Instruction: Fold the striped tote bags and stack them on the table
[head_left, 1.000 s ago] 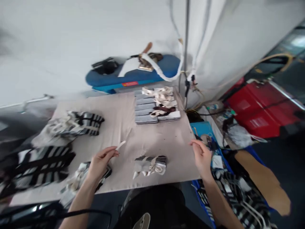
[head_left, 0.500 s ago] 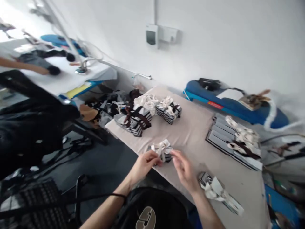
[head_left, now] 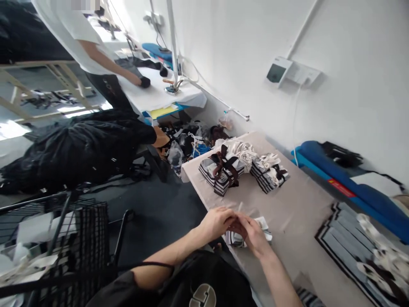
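My left hand (head_left: 220,222) and my right hand (head_left: 253,235) meet at the fingertips over the near edge of the table. Their fingers are closed in a pinch, and the end of a white fabric strip (head_left: 240,206) pokes up between them. Just beneath lies a small folded bundle of grey-and-dark striped fabric (head_left: 234,239), partly covered by my hands. White fabric (head_left: 263,223) shows on the bundle's right side. How the strip runs around the bundle is hidden behind my fingers.
Striped bundles tied in brown (head_left: 220,170) and white (head_left: 270,170) lie farther back on the table (head_left: 287,204). Flat striped pieces (head_left: 347,243) are at right, before a blue ironing board (head_left: 338,179). A wire cart (head_left: 64,243) and co-worker (head_left: 92,55) are left.
My hands were apart, with the white strip showing between them; now they are together over the bundle. The view has swung left, bringing the co-worker and cart further into sight.
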Tool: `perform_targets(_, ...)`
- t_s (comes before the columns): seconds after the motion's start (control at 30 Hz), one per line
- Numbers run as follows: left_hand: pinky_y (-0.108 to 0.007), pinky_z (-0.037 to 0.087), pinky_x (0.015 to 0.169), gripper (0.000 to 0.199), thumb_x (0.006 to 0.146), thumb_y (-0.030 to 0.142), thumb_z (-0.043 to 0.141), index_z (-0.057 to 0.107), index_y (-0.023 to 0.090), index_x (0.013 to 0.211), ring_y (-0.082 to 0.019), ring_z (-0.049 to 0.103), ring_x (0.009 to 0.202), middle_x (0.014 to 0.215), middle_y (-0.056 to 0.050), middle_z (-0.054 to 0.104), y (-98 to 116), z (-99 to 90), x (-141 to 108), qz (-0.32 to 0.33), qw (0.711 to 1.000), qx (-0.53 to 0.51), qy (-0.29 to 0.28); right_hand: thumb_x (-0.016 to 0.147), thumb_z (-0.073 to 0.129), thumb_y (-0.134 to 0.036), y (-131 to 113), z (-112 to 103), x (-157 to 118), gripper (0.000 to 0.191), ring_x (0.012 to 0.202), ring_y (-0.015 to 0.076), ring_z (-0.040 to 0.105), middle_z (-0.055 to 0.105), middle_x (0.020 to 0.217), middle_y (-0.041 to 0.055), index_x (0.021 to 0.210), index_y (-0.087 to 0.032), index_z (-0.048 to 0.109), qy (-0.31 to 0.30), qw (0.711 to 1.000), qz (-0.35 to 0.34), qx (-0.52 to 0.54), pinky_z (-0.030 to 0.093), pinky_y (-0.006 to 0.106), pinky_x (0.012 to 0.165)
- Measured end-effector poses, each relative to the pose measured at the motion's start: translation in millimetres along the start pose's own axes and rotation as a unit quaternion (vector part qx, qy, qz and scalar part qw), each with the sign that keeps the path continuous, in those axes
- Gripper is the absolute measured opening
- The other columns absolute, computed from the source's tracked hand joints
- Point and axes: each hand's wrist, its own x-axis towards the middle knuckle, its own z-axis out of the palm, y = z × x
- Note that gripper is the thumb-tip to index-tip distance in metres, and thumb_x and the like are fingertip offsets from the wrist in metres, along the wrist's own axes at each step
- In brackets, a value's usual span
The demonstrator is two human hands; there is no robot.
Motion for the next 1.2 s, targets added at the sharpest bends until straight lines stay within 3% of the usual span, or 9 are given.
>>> perform_targets(0.13,-0.025,0.053,0.077,0.016,0.099,0.016,0.051,0.065,0.021,0.094,-0.016,0.069,0.081,0.087,-0.003,0.073,-7.1,-4.4,0.4,-0.011,0.999,-0.033,-0.003,0.082,0.072,-0.07,-2.1,0.7,25.0,0.05,0.079,0.0263,0.074,0.078,0.086,0.0078,0.093,-0.022,0.08,-0.022,0.999,0.0,-0.046,0.061,0.042,0.078)
perform_targets(0.3,-0.025,0.052,0.071,0.02,0.096,0.014,0.05,0.061,0.022,0.109,-0.016,0.07,0.079,0.09,-0.003,0.074,-17.8,-5.6,4.3,-0.108,0.994,-0.03,0.002,0.077,0.075,-0.073,-11.2,4.7,58.8,0.058,0.069,0.0218,0.072,0.075,0.077,0.0081,0.085,-0.015,0.079,-0.105,0.991,0.039,-0.073,0.059,0.036,0.067)
perform_targets(0.4,-0.025,0.052,0.07,0.023,0.095,0.014,0.048,0.062,0.022,0.112,-0.017,0.071,0.078,0.089,-0.004,0.075,-32.3,-13.1,15.7,-0.142,0.989,-0.029,-0.008,0.073,0.077,-0.075,-17.9,14.1,82.9,0.062,0.064,0.0211,0.071,0.074,0.072,0.0079,0.082,-0.013,0.078,-0.108,0.989,0.062,-0.082,0.059,0.034,0.061)
perform_targets(0.53,-0.026,0.052,0.071,0.02,0.093,0.015,0.049,0.068,0.022,0.096,-0.018,0.072,0.077,0.086,-0.003,0.077,-78.4,-45.0,44.4,-0.188,0.979,-0.073,0.014,0.076,0.08,-0.066,-33.2,34.9,126.6,0.054,0.077,0.0235,0.076,0.079,0.089,0.0107,0.096,-0.015,0.08,-0.064,0.996,0.061,0.011,0.061,0.038,0.076)
perform_targets(0.63,-0.024,0.052,0.069,0.017,0.092,0.022,0.054,0.07,0.023,0.09,-0.016,0.072,0.073,0.08,0.0,0.077,-139.6,-88.2,74.4,-0.219,0.961,-0.164,0.045,0.079,0.08,-0.058,-50.7,47.7,159.6,0.051,0.094,0.0267,0.077,0.079,0.109,0.0145,0.111,-0.017,0.078,-0.017,0.994,0.05,0.093,0.059,0.043,0.09)
perform_targets(0.8,-0.026,0.054,0.067,0.021,0.086,0.039,0.065,0.071,0.02,0.079,-0.017,0.071,0.068,0.074,-0.002,0.075,-268.9,-165.5,150.3,-0.25,0.936,-0.232,0.09,0.083,0.077,-0.057,-75.6,45.0,178.6,0.043,0.099,0.0295,0.076,0.08,0.105,0.0154,0.107,-0.021,0.081,0.147,0.984,-0.014,0.094,0.058,0.049,0.098)
perform_targets(0.9,-0.027,0.054,0.063,0.029,0.08,0.046,0.07,0.072,0.017,0.081,-0.018,0.069,0.066,0.074,-0.005,0.076,-335.7,-192.6,211.6,-0.282,0.921,-0.245,0.108,0.082,0.078,-0.057,-78.9,29.1,165.2,0.041,0.099,0.0322,0.076,0.08,0.103,0.0155,0.105,-0.024,0.082,0.283,0.955,-0.04,0.073,0.06,0.052,0.098)
perform_targets(1.03,-0.025,0.054,0.063,0.029,0.079,0.043,0.068,0.072,0.015,0.085,-0.017,0.07,0.069,0.078,-0.007,0.076,-394.3,-196.5,305.5,-0.289,0.917,-0.245,0.12,0.079,0.078,-0.058,-72.7,8.3,136.8,0.037,0.098,0.0353,0.077,0.08,0.103,0.0145,0.1,-0.028,0.083,0.446,0.892,-0.054,0.046,0.063,0.053,0.094)
perform_targets(1.2,-0.025,0.055,0.073,0.031,0.092,0.033,0.057,0.069,0.011,0.109,-0.017,0.071,0.084,0.097,-0.01,0.077,-430.6,-170.5,419.5,-0.322,0.934,-0.135,0.074,0.08,0.077,-0.059,-71.5,2.0,110.0,0.046,0.103,0.0365,0.076,0.079,0.113,0.0143,0.107,-0.022,0.08,0.52,0.853,-0.018,0.044,0.066,0.05,0.089)
